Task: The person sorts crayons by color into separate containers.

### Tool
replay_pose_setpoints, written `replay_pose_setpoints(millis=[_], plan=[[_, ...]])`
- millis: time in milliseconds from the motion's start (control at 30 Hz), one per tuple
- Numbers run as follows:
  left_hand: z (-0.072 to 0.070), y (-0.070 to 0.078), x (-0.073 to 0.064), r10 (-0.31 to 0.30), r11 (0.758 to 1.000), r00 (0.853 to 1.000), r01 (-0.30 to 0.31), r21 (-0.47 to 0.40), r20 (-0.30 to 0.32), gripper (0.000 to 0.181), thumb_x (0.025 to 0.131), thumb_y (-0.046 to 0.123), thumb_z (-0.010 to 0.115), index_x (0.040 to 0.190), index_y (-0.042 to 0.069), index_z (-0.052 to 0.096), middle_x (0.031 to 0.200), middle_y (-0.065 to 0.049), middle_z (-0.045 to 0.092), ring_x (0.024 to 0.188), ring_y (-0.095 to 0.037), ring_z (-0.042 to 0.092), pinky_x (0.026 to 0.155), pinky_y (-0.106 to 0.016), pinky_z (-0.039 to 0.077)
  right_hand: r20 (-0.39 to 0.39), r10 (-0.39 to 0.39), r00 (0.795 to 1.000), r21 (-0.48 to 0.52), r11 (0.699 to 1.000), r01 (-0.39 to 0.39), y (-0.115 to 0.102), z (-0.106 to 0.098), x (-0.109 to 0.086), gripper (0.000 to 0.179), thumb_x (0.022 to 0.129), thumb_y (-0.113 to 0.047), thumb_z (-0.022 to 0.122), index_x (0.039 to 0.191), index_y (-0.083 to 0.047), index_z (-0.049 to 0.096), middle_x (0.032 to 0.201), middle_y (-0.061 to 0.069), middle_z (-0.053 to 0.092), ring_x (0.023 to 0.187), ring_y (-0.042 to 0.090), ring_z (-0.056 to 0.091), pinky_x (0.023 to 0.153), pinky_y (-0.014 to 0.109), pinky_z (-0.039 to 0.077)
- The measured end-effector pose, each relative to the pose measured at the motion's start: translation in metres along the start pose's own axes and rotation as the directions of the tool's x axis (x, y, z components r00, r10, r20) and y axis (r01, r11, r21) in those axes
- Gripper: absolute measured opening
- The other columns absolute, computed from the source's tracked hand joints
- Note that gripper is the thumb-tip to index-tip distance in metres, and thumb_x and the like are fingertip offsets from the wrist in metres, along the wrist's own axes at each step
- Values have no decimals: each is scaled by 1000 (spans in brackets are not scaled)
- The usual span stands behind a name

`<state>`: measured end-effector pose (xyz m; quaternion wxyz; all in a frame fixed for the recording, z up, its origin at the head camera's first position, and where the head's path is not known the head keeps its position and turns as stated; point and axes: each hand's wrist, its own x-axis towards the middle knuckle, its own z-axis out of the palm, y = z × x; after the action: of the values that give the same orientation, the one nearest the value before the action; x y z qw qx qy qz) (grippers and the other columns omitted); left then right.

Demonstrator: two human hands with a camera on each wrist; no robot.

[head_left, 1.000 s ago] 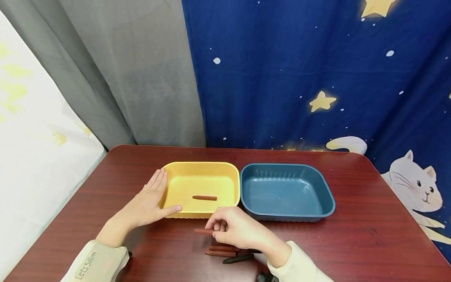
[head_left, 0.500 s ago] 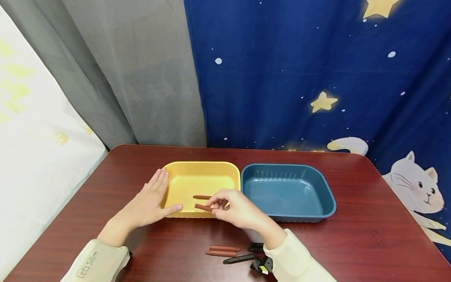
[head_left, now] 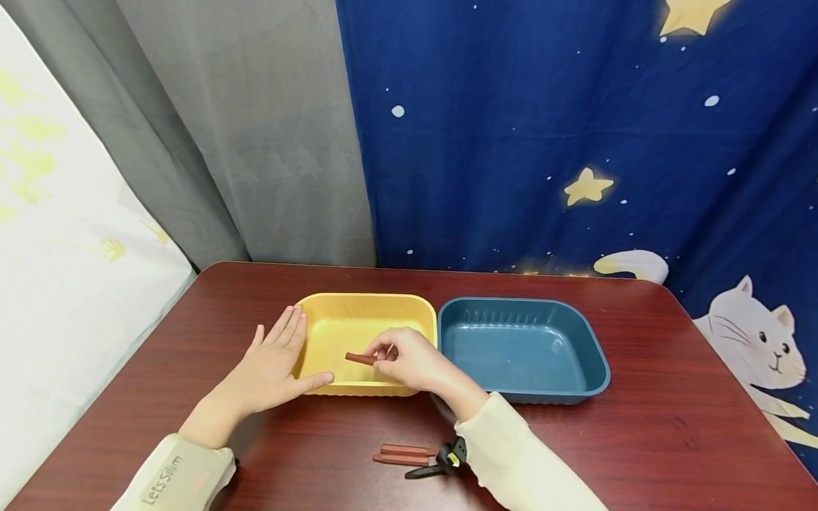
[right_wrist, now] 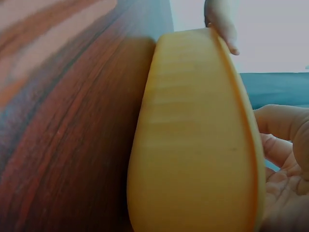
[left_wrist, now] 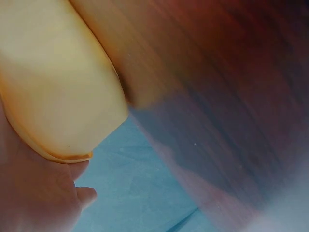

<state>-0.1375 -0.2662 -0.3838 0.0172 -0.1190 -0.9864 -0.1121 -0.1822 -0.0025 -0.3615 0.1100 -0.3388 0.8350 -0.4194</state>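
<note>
My left hand [head_left: 273, 365] lies with straight fingers along the left rim of the yellow bin [head_left: 367, 304], its thumb on the front rim. Low inside that bin, my right hand [head_left: 412, 360] pinches a reddish-brown crayon [head_left: 360, 358] between thumb and fingers. Another brown crayon lay in the bin; I cannot tell it apart now from the held one. The right wrist view shows the bin's ribbed outer wall [right_wrist: 193, 125], with the right hand's curled fingers [right_wrist: 277, 121] beyond its rim; the crayon is hidden there.
A blue bin [head_left: 522, 394] stands against the yellow bin's right side. Two brown crayons [head_left: 402, 459] and a black crayon [head_left: 422, 471] lie on the table in front. A black wrist device [head_left: 452, 454] hangs by the right sleeve. Curtains stand behind the table.
My right hand has carried the brown crayon from the table in front, over the near rim, and into the yellow bin. The left hand stays on the rim.
</note>
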Motion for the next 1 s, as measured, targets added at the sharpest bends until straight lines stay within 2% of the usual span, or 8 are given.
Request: replay_pose_setpoints(millis=[200, 433, 600, 1000], plan=[[0, 0, 0, -1, 1000, 1000, 1, 12, 1, 115, 85, 75, 54, 155, -8, 16, 166, -22, 11, 155, -38, 9, 116, -72, 12, 12, 28, 1000, -90, 996, -27, 3, 5, 12, 16, 83, 1, 67, 92, -8, 76, 73, -2, 60, 66, 9, 49, 56, 17, 39], [-1, 0, 0, -2, 1000, 1000, 2, 0, 3, 116, 85, 75, 55, 155, -8, 15, 166, -22, 10, 154, -39, 9, 116, -71, 13, 53, 100, 994, -185, 979, -89, 6, 11, 20, 10, 85, -2, 72, 91, -9, 76, 76, -2, 64, 72, 9, 52, 68, 21, 43], [-1, 0, -1, 0, 1000, 1000, 0, -1, -5, 116, 85, 75, 55, 155, -8, 15, 166, -22, 9, 154, -40, 10, 116, -70, 15, 52, 141, 989, -265, 956, -122, 5, 16, 22, 9, 85, -3, 72, 90, -10, 76, 79, -1, 66, 74, 11, 54, 71, 22, 46], [0, -1, 0, 6, 1000, 1000, -6, -12, -12, 116, 84, 74, 56, 155, -8, 16, 166, -22, 10, 154, -40, 9, 116, -70, 17, 32, 228, 973, -327, 922, -205, 5, 19, 25, 14, 84, -1, 68, 87, -11, 77, 88, 1, 71, 77, 14, 56, 72, 24, 46]])
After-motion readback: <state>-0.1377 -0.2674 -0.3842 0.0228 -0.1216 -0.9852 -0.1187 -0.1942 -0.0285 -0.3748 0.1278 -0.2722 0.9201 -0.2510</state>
